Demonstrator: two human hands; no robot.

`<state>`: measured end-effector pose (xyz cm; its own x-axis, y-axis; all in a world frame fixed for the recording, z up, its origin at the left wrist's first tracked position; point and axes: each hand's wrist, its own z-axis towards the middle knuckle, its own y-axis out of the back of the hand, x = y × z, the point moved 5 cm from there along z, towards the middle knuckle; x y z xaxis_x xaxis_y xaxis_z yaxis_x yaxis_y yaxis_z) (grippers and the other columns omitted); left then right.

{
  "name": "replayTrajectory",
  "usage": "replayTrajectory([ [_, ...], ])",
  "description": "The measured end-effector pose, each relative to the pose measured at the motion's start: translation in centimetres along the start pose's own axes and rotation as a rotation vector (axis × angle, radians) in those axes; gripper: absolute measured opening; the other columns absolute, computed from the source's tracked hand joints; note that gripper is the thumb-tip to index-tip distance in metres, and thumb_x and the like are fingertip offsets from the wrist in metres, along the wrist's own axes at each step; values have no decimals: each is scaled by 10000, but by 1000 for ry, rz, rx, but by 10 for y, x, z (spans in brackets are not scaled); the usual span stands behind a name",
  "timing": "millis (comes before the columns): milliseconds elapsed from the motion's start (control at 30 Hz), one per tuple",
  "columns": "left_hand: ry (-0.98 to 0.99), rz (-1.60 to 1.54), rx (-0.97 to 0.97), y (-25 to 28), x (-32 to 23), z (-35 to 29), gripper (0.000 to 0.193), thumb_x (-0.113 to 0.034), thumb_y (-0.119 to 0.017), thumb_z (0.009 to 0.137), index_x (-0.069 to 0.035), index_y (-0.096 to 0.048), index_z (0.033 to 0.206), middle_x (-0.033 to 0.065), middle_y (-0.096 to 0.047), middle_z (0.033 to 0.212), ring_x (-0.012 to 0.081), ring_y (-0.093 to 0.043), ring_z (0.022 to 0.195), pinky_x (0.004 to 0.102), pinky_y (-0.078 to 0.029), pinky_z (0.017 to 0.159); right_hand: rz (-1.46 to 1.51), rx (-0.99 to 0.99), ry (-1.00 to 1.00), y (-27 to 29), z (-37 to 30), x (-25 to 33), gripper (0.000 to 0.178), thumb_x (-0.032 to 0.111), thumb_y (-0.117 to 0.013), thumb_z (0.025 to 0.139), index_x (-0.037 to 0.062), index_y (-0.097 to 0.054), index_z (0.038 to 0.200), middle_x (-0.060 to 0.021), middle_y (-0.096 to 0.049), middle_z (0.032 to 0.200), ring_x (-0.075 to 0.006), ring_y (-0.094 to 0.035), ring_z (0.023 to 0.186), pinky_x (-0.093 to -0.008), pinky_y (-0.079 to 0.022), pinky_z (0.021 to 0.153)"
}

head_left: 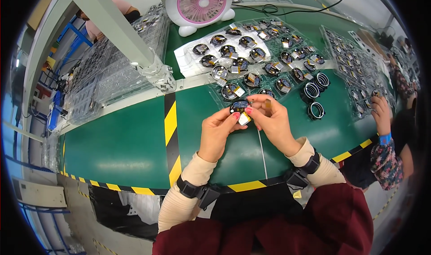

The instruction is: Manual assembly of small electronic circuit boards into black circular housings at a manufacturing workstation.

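Over the near edge of the spread parts, I hold a small round black electronic assembly (239,106) with a blue circuit board and a silver battery pouch (244,119). My left hand (215,134) grips its left side between thumb and bent fingers. My right hand (277,124) closes on its right side, thumb tip by the battery. A small amber piece (268,103) shows at my right index finger; whether it is stuck there or held, I cannot tell. Just beyond my hands, similar round assemblies (232,91) lie in a clear plastic tray (215,93).
Black-and-silver rings (316,110) stand right of my hands. A white fan (182,12) with a pink grille is at the back. A metal post (116,26) rises at left, beside stacked clear trays (85,100). At right, a co-worker's hand (381,113) reaches toward another tray (345,70).
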<state>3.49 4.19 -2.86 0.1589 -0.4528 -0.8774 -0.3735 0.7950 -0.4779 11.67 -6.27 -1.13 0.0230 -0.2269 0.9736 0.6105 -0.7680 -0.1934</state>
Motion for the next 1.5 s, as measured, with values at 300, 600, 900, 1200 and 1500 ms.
replayTrajectory([
  [300, -45, 90, -63, 9, 3, 2, 135, -60, -548, 830, 44, -581, 910, 58, -600, 791, 91, -542, 643, 227, -472, 564, -22, 44, 14, 5, -3, -1, 160, 49, -531, 841, -14, -576, 980, -21, -586, 763, -33, -431, 496, -169, -346, 439],
  [600, -16, 31, -98, 9, 6, 0, 102, -70, -556, 827, 27, -580, 846, 47, -591, 748, 88, -543, 603, 224, -474, 552, -607, 44, 703, -4, -12, 19, 160, 14, -590, 767, -25, -606, 921, -99, -608, 811, -104, -514, 489, -208, -401, 431],
  [900, -38, -12, -156, 9, 0, 0, 97, -65, -552, 831, 25, -579, 856, 39, -590, 746, 83, -540, 594, 208, -463, 540, -733, 109, 819, -15, -21, 24, 139, 28, -587, 767, -13, -607, 898, -109, -596, 840, -154, -555, 511, -246, -432, 431],
  [1200, -163, 541, -82, 1, -5, 0, 132, -60, -558, 828, 44, -575, 908, 35, -584, 745, 78, -533, 580, 195, -444, 533, 102, 146, -287, 4, -4, -12, 123, 67, -564, 819, -30, -542, 892, -8, -525, 662, -40, -399, 444, -186, -277, 391],
  [1500, 124, 109, 61, -43, -2, -11, 134, -58, -547, 832, 43, -574, 916, 30, -581, 741, 71, -530, 587, 188, -446, 548, 337, -23, -290, 39, -33, -5, 120, 87, -593, 805, -14, -536, 836, -2, -513, 623, -42, -405, 446, -183, -274, 397],
])
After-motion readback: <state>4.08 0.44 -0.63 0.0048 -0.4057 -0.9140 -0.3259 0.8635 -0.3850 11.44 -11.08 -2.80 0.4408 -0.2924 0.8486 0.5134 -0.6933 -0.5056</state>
